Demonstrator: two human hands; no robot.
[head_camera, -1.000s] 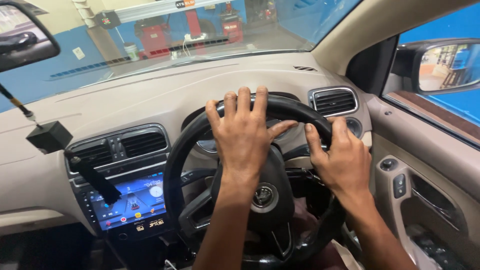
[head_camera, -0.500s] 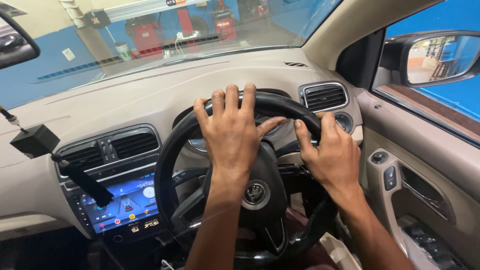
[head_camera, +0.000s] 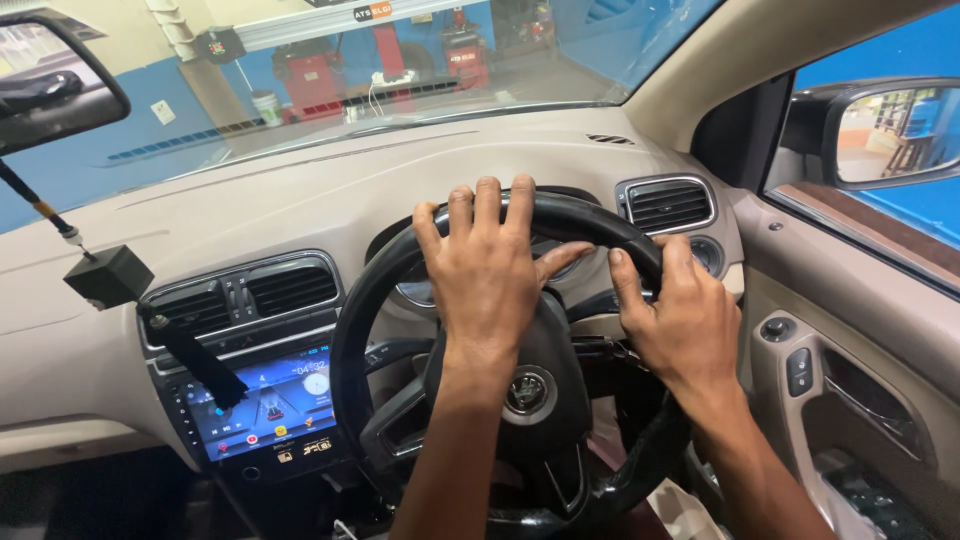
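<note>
I sit behind a black steering wheel (head_camera: 350, 330) in a car with a beige dashboard (head_camera: 300, 210). My left hand (head_camera: 490, 270) lies over the top of the wheel rim, fingers spread and curled over the far edge, thumb out to the right. My right hand (head_camera: 680, 310) grips the rim at the upper right, fingers wrapped over it. The wheel hub with its round emblem (head_camera: 527, 392) shows below my left wrist. The instrument cluster is mostly hidden behind my hands.
A lit touchscreen (head_camera: 265, 400) sits in the centre console under two air vents (head_camera: 240, 295). A phone mount arm (head_camera: 195, 355) and a small black box (head_camera: 108, 277) hang left. Door panel with switches (head_camera: 800, 370), side mirror (head_camera: 895, 130), rear-view mirror (head_camera: 50, 85). Workshop beyond windscreen.
Both hands keep their hold on the wheel rim. The view has drifted slightly, so wheel and hands sit a little lower and left in frame; the hands barely moved along the rim.
</note>
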